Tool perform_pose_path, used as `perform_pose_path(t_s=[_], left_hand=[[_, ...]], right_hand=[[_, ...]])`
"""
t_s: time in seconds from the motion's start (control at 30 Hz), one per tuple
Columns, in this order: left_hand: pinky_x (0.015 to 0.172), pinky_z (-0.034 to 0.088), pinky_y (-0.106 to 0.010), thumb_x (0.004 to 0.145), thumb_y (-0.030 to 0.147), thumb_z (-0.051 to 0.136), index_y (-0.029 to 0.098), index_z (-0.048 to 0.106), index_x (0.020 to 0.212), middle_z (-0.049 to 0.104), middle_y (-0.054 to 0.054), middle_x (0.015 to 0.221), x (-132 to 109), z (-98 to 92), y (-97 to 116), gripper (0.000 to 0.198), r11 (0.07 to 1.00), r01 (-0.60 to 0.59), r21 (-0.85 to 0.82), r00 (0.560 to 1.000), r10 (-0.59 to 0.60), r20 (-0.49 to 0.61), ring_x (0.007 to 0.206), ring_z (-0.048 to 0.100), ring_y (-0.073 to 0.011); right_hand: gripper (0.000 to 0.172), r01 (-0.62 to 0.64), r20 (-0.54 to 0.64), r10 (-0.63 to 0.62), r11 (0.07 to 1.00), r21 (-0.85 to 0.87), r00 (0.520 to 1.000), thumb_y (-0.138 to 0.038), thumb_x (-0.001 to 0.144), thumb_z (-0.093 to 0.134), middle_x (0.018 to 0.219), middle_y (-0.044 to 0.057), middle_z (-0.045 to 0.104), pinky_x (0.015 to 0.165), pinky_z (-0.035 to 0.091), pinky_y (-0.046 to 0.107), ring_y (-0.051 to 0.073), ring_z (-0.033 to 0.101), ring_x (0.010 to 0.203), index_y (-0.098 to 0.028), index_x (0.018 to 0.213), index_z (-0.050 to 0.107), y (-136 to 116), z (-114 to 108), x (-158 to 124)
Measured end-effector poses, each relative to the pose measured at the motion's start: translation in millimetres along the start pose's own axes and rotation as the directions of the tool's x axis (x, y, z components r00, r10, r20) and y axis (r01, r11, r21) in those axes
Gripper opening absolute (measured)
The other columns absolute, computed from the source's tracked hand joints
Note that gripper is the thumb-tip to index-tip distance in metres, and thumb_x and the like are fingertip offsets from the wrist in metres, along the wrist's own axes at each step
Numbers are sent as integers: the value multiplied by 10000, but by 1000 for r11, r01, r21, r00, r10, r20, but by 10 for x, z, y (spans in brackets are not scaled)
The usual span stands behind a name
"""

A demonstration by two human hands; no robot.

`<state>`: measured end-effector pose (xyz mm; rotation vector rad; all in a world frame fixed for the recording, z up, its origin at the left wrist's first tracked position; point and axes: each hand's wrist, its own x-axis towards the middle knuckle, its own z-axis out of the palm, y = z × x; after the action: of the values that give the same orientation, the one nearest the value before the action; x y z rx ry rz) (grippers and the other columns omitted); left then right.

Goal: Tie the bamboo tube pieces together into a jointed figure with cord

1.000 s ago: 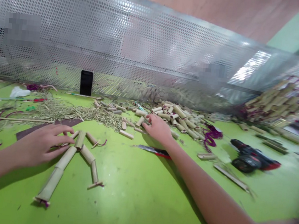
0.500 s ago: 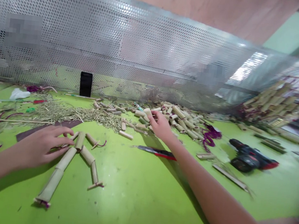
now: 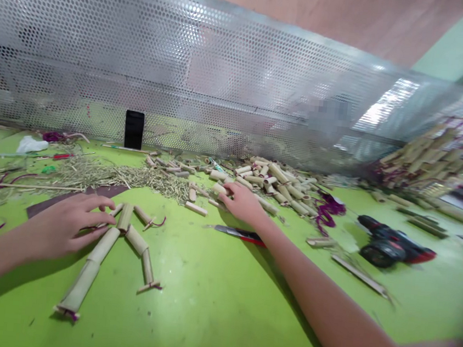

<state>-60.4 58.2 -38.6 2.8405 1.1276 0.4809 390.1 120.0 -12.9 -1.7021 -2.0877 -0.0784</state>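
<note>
A jointed figure made of bamboo tubes [image 3: 125, 217] lies on the green table, with purple cord showing at its limb ends. On the figure's left side, my left hand [image 3: 71, 223] has its fingers curled around a small arm piece, partly hiding it. My right hand [image 3: 242, 203] reaches to the front of a heap of cut bamboo tubes [image 3: 282, 184]. Its thumb and fingers pinch a short bamboo tube [image 3: 219, 188]. Just below the right wrist lies a red and grey utility knife [image 3: 239, 234], partly covered by the forearm.
A black power drill [image 3: 391, 245] lies at the right, near purple cord [image 3: 329, 211] and a split bamboo strip [image 3: 359, 275]. Bamboo shavings [image 3: 152, 180] spread across the back left. A phone [image 3: 134, 130] leans against a perforated metal screen [image 3: 233, 74].
My right hand has drawn back a little from the heap, toward me and to the left, bringing the short bamboo tube along. My left hand stays on the figure.
</note>
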Motion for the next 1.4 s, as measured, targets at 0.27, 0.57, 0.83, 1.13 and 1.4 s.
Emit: perform_pose_path(t_s=[0.27,0.57,0.83,1.13,1.4], left_hand=[[971,564,-456,1019,425,489,321,772,1159,704,-52,1289,-4,6,4,333,999,-7,-32,1000,7,-23,1107,671,-271],[958,571,-474,1016,425,491,310,777,1149,708,-69,1280,3,-19,23,336,1000,-13,-12,1000,13,-16,1095,684,-283],[964,566,-444,1011,418,498,303,782,1143,712,-64,1273,-2,-10,16,334,1000,-18,-23,999,17,-34,1089,684,-276],[978,562,-478,1013,402,493,314,773,1163,710,-62,1285,0,-12,14,330,1000,-17,4,1000,17,-9,1107,683,-284],[961,575,-496,1018,401,471,304,775,1159,718,-77,1275,7,-20,30,349,999,-26,40,1000,26,-5,1110,694,-292]], right_hand=[[269,114,82,-111,993,-39,990,-339,991,524,1163,169,690,967,499,504,328,640,1082,-175,1110,701,-231,12,-66],[179,357,287,-377,926,119,881,-343,969,626,1063,88,733,923,525,432,259,671,993,-230,1019,756,-472,118,-163],[208,158,61,-173,968,195,983,-378,954,599,981,89,727,769,527,386,243,653,852,-205,1029,687,-334,-40,-100],[282,-44,-138,98,937,348,986,-407,871,583,803,44,678,609,462,327,192,558,641,-191,1022,683,-107,-46,11],[200,59,-162,1,928,368,987,-294,823,590,925,69,668,646,459,339,182,528,655,-194,948,708,-267,-27,-69]])
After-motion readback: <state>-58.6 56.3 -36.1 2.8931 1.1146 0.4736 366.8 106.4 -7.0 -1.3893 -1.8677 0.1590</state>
